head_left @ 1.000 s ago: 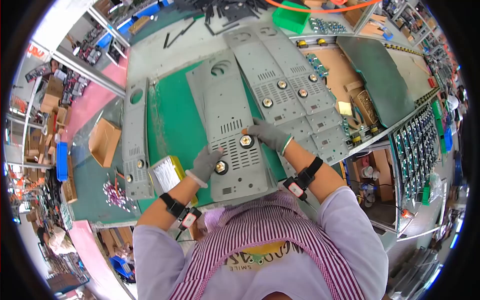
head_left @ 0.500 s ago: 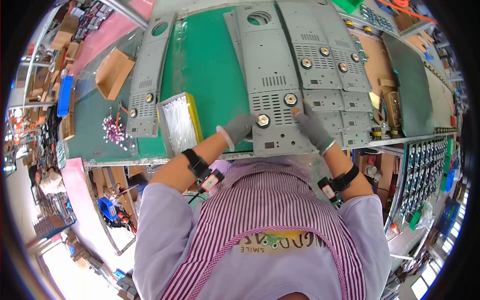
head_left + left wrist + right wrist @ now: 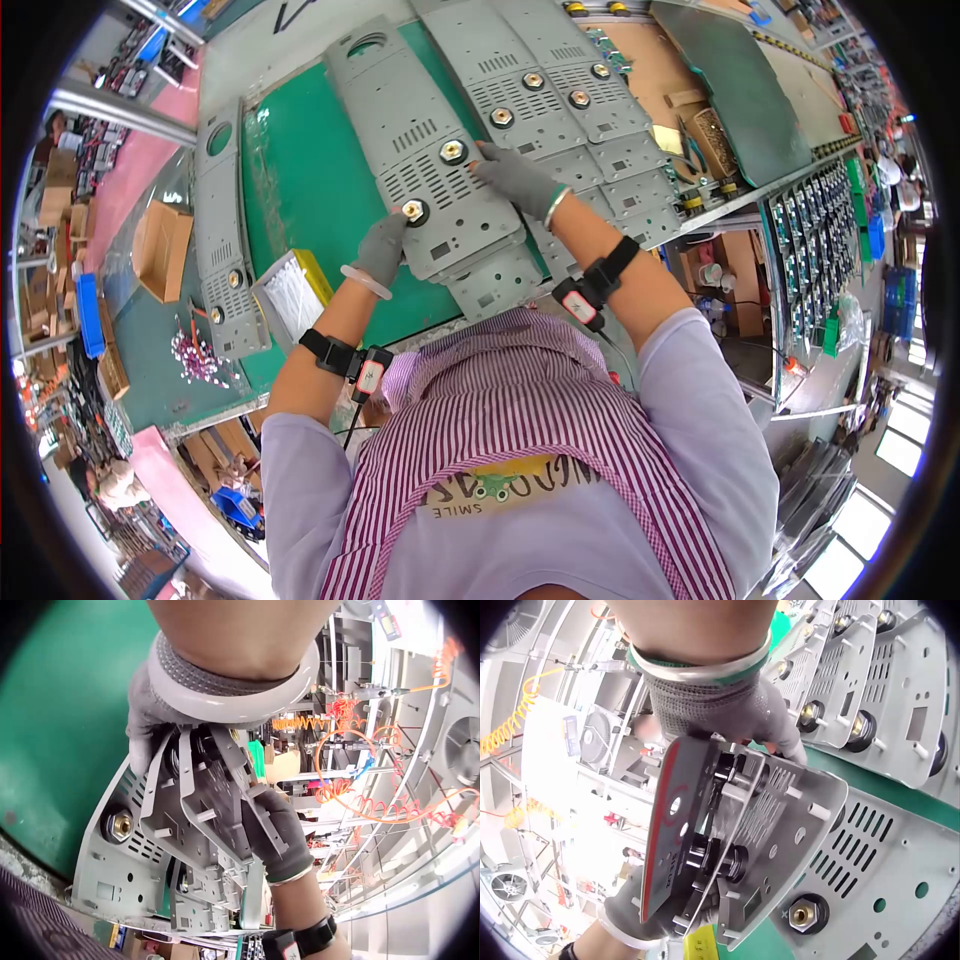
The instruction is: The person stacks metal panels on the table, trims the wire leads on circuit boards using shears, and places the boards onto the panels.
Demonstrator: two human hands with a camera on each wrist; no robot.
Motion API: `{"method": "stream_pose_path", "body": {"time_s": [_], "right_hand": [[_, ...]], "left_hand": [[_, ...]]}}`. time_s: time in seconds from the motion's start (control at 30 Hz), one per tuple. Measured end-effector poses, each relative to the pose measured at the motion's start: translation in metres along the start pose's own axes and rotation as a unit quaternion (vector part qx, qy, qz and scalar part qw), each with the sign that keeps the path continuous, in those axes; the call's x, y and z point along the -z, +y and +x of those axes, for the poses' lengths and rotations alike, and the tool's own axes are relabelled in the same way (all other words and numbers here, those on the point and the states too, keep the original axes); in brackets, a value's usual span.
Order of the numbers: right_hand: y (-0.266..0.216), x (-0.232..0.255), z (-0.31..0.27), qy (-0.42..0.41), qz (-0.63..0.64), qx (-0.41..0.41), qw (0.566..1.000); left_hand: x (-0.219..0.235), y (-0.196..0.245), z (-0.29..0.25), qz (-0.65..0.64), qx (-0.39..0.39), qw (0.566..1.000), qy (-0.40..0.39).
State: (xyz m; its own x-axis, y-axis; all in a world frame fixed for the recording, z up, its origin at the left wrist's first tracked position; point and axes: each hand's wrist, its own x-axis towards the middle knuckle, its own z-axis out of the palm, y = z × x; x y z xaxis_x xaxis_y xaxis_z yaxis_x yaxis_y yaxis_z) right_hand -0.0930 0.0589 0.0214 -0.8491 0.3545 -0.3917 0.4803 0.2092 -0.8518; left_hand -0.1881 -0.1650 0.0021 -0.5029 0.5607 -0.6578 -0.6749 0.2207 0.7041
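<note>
My gloved left hand (image 3: 382, 250) grips the left edge of a long grey metal panel (image 3: 375, 105), near its lower end. Across from it, my gloved right hand (image 3: 520, 182) holds the right edge. Two hex brass fittings (image 3: 453, 151) with black collars sit on the panel between the hands. Another grey panel (image 3: 490, 282) shows below its near edge. In the right wrist view, a few held panels (image 3: 669, 832) stand tilted and raised over a flat panel (image 3: 885, 862). Standoff posts (image 3: 206, 815) stick out from the panels in the left wrist view.
More panels with fittings lie overlapped on the right (image 3: 560, 120); another pile (image 3: 222, 240) lies at left. A box of white strips (image 3: 292, 300) stands beside my left forearm. Farther left are a cardboard tray (image 3: 165, 250) and a bunch of small purple-and-white parts (image 3: 197, 358).
The head view has shifted. Both hands have raised the gripped panel and moved it away from me, so a panel beneath it now shows at the near end.
</note>
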Motion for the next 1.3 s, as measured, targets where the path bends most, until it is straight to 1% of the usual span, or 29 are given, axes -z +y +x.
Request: {"method": "stream_pose_path", "body": {"time_s": [0.07,0.1,0.17,0.23,0.33,0.37,0.43,0.47,0.53,0.57,0.6,0.63,0.67,0.7,0.77,0.8,0.83,0.87,0.93,1.0,1.07,1.1,1.13,1.17,1.23,1.27,1.3], "right_hand": [[0.004,-0.005,0.006,0.006,-0.097,0.007,0.995],[0.009,-0.009,0.007,0.005,-0.145,0.008,0.989],[0.01,-0.012,0.004,0.011,-0.146,-0.017,0.989],[-0.009,-0.011,-0.004,0.005,-0.154,-0.05,0.987],[-0.036,-0.005,-0.005,-0.006,-0.267,-0.069,0.961],[-0.049,0.002,-0.005,-0.009,-0.27,-0.065,0.961],[-0.072,0.012,-0.007,-0.017,-0.275,-0.063,0.959],[-0.072,0.013,-0.001,-0.012,-0.264,-0.052,0.963],[-0.078,0.014,0.019,0.001,-0.241,-0.026,0.97],[-0.073,0.011,0.035,0.003,-0.264,-0.012,0.964],[-0.058,0.005,0.054,0.006,-0.286,0.002,0.958],[-0.047,-0.001,0.067,0.008,-0.308,0.016,0.951],[-0.045,-0.006,0.071,0.006,-0.311,-0.001,0.951],[-0.044,-0.01,0.073,0.001,-0.337,-0.009,0.942],[-0.038,-0.015,0.071,-0.01,-0.388,-0.029,0.921],[-0.034,-0.016,0.069,0.018,-0.418,0.017,0.908],[-0.034,-0.014,0.069,0.024,-0.437,0.032,0.899],[-0.039,-0.01,0.07,0.03,-0.455,0.048,0.889],[-0.061,-0.001,0.074,0.038,-0.447,0.046,0.893],[-0.088,0.009,0.083,0.044,-0.393,0.008,0.919],[-0.088,0.01,0.105,0.031,-0.379,0.006,0.925],[-0.083,0.009,0.115,0.027,-0.372,0.006,0.928],[-0.075,0.006,0.123,-0.003,-0.354,-0.024,0.935],[-0.064,0.002,0.125,0.001,-0.338,-0.026,0.941],[-0.052,-0.009,0.109,0.006,-0.306,-0.03,0.951],[-0.049,-0.011,0.098,0.012,-0.268,-0.052,0.962],[-0.047,-0.013,0.084,0.016,-0.229,-0.075,0.97]], "left_hand": [[-0.003,-0.003,0.005,0.031,0.023,0.998,0.04],[0.001,-0.007,0.008,0.039,0.026,0.999,0.016],[0.017,-0.016,0.014,0.053,0.028,0.998,-0.027],[0.015,-0.01,0.009,0.077,0.029,0.996,-0.034],[0.008,0.007,-0.001,0.091,0.023,0.995,-0.038],[0.006,0.014,-0.004,0.091,0.022,0.995,-0.04],[0.001,0.038,-0.017,0.109,-0.02,0.993,-0.044],[0.001,0.048,-0.02,0.119,-0.041,0.991,-0.047],[0.006,0.063,-0.013,0.162,-0.057,0.984,-0.042],[0.009,0.073,-0.007,0.184,-0.069,0.98,-0.039],[0.018,0.068,0.007,0.161,-0.073,0.983,-0.053],[0.04,0.048,0.036,0.274,-0.148,0.948,-0.059],[0.068,0.022,0.071,0.381,-0.221,0.896,-0.062],[0.067,0.021,0.074,0.443,-0.246,0.861,-0.043],[0.064,0.019,0.08,0.561,-0.29,0.775,0.006],[0.038,0.037,0.06,0.471,-0.148,0.869,0.035],[0.022,0.054,0.044,0.362,0.001,0.93,0.061],[0.018,0.067,0.036,0.36,-0.013,0.931,0.058],[0.013,0.088,0.026,0.355,-0.042,0.932,0.052],[0.016,0.107,0.036,0.368,-0.053,0.926,0.066],[0.019,0.121,0.052,0.396,-0.065,0.913,0.076],[0.023,0.117,0.062,0.429,-0.058,0.898,0.079],[0.028,0.11,0.073,0.462,-0.05,0.882,0.081],[0.032,0.106,0.084,0.495,-0.043,0.864,0.083],[0.026,0.099,0.078,0.441,-0.055,0.89,0.097],[0.023,0.096,0.078,0.413,-0.059,0.903,0.102],[0.025,0.09,0.09,0.284,-0.031,0.952,0.104]]}}
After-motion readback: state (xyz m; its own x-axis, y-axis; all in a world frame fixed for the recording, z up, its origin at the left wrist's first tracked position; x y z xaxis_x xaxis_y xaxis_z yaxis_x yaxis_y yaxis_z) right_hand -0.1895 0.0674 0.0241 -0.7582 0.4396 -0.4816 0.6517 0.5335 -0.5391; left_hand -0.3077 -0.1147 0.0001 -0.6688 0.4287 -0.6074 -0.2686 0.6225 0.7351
